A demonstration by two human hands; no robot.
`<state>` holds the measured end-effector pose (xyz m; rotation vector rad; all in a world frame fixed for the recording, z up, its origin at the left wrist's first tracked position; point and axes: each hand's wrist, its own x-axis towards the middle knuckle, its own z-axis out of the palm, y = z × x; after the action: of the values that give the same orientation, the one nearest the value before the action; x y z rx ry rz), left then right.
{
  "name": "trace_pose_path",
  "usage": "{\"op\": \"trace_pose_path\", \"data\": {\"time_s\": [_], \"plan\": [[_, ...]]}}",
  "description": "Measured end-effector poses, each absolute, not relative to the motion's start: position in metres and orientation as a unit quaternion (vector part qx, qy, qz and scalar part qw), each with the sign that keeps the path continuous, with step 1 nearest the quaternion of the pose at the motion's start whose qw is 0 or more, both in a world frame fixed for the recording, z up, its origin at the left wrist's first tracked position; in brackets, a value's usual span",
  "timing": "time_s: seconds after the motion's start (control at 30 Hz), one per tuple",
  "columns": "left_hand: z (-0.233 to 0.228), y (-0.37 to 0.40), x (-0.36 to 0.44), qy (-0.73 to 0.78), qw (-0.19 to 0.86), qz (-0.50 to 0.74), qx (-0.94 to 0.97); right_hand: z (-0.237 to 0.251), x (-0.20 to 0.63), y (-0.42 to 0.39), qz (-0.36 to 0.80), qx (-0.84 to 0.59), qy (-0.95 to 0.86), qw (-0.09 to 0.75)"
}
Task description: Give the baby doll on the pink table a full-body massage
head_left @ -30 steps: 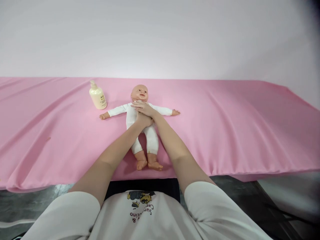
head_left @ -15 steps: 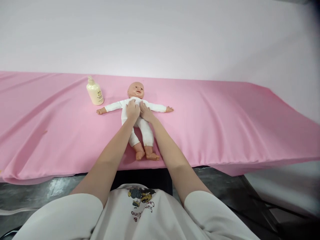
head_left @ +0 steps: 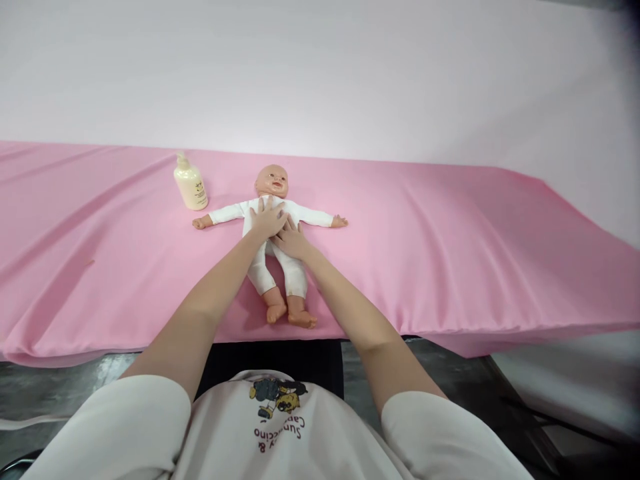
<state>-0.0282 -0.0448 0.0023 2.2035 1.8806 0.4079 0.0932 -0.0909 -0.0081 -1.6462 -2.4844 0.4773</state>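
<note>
Left hand: the person's left hand (head_left: 267, 220) is lying flat on the chest of the baby doll in a white cloth bodysuit (head_left: 273, 230), fingers spread and palm down, clamped on nothing.
Right hand: the right hand (head_left: 291, 241) is resting just below and beside it on the doll's belly, fingers loosely apart, touching the left hand's edge; it too is pressing, not gripping.
Doll: it is lying on its back near the front edge of the table, arms stretched out sideways, legs pointing toward the person, bare feet almost at the cloth's edge.
Progress: both palms are working over the torso, so the rubbing looks to be under way; arms, legs and feet are lying untouched right now, and how much of the body is already covered I cannot tell.
Bottle: the cream-coloured plastic pump bottle (head_left: 190, 183) is standing upright beyond the doll's outstretched arm, apart from both hands.
Surfaces: the smooth pink fabric sheet (head_left: 450, 247) is draping over the long table in soft diagonal folds, slightly glossy.
Materials: the doll's head, hands and feet are showing hard, shiny moulded plastic; the bodysuit is looking soft and matte, the bottle rounded and narrowing to its pump.
</note>
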Motion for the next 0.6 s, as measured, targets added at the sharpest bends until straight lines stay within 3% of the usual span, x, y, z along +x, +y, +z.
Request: {"op": "trace_pose_path", "data": {"time_s": [0.37, 0.6], "plan": [[-0.009, -0.051, -0.044, 0.697, 0.089, 0.178, 0.689, -0.027, 0.097, -0.082, 0.155, -0.607, -0.770, 0.118], [-0.013, -0.073, -0.049, 0.633, 0.066, 0.147, 0.757, -0.035, 0.093, -0.046, 0.140, -0.645, -0.736, 0.147]]}}
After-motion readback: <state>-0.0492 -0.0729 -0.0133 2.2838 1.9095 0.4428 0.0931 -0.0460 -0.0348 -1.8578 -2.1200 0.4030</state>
